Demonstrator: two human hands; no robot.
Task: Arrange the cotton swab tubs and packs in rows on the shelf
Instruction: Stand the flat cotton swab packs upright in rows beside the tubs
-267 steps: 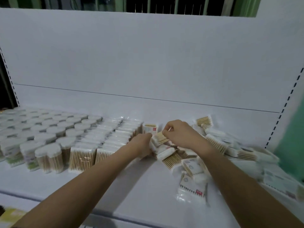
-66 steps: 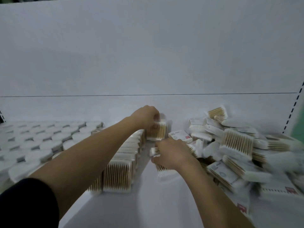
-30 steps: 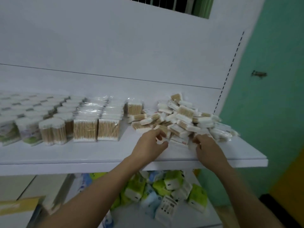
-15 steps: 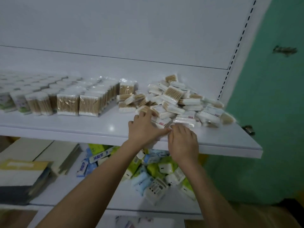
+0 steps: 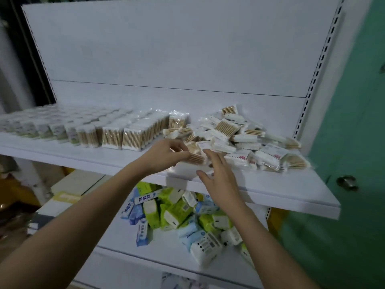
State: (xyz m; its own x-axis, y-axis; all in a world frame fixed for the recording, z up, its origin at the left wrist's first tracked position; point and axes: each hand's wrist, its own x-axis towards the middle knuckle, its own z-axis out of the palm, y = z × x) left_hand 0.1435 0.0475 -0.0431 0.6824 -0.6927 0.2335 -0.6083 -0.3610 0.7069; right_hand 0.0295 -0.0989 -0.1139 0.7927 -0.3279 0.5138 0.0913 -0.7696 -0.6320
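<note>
Head view — left hand [image 5: 166,155] pinches a swab pack [image 5: 195,152] on the shelf [image 5: 291,188]; right hand [image 5: 218,176] spread, holding nothing.

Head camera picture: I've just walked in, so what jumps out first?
A jumbled heap of swab packs on the right of the white shelf, beside neat rows of packs and tubs on its left. In front, the left hand pinches one pack while the right hand hovers open. Below lies a pile of green and blue packets.
</note>
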